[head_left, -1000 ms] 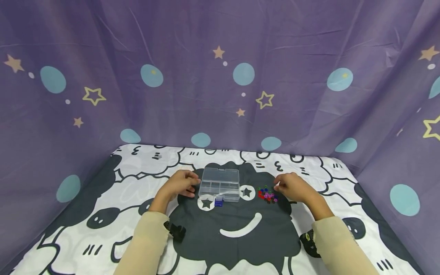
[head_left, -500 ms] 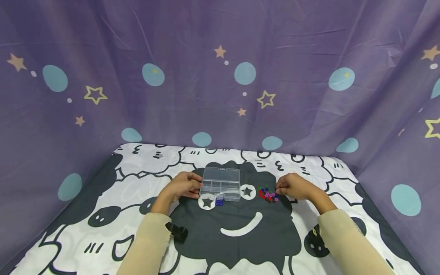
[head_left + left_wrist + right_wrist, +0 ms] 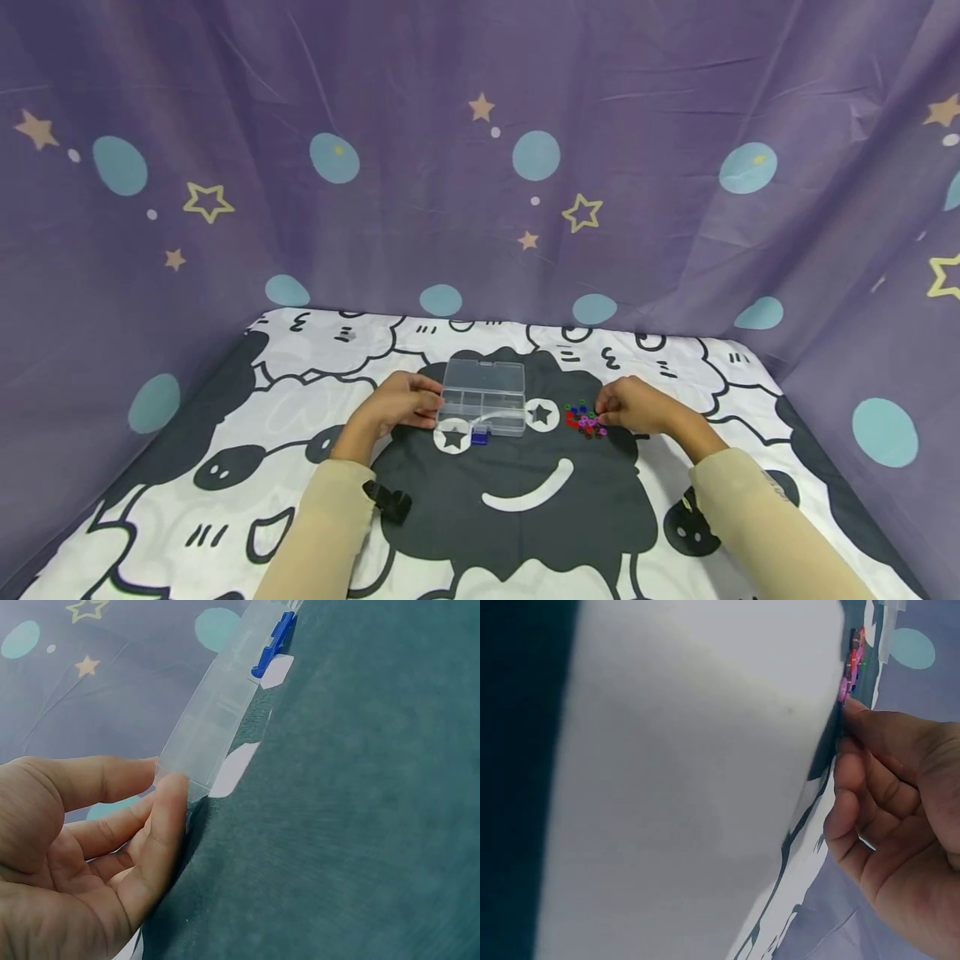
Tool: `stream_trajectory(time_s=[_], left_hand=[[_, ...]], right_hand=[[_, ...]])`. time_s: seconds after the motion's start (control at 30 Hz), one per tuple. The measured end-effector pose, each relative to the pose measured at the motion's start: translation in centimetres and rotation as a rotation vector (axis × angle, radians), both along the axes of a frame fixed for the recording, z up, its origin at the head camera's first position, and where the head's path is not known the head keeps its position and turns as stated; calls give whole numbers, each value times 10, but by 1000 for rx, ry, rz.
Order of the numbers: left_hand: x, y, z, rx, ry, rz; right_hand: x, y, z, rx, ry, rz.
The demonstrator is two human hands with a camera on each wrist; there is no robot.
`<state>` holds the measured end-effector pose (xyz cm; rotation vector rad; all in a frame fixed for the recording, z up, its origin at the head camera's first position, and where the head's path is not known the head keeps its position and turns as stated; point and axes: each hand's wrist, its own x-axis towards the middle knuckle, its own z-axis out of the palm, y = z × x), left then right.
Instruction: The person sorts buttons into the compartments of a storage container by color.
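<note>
A clear plastic compartment box (image 3: 482, 404) lies with its lid (image 3: 485, 377) raised at the back and a blue latch (image 3: 480, 437) at its front. At its left end my left hand (image 3: 401, 402) pinches the corner. The left wrist view shows the thumb and fingers (image 3: 171, 796) on either side of the box wall (image 3: 214, 724). To the right of the box is a small pile of coloured ring-like beads (image 3: 581, 422), red, pink, blue, green and brown. My right hand (image 3: 633, 406) reaches its right edge, fingers curled, thumb and index tip at the beads (image 3: 853, 667); I cannot tell whether one is pinched.
The table cloth (image 3: 517, 533) has a sheep print, with a large dark grey shape under the box and beads. Behind the table hangs a purple curtain (image 3: 420, 233) with stars and dots.
My right hand came down at the right of the beads, then shifted left onto their edge. My left hand closed on the box's left end. The box and pile stay in place.
</note>
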<state>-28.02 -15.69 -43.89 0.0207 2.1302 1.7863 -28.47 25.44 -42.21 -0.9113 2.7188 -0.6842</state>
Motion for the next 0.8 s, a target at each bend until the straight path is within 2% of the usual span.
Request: stream_trajectory(time_s=[0.5,0.8], left_hand=[[-1,2,1,17,9,-30],[-1,1,2,23,-12,-26]], right_hand=[[-4,-5,3,43,-6,39],[-7,-4,2,20,-67,86]])
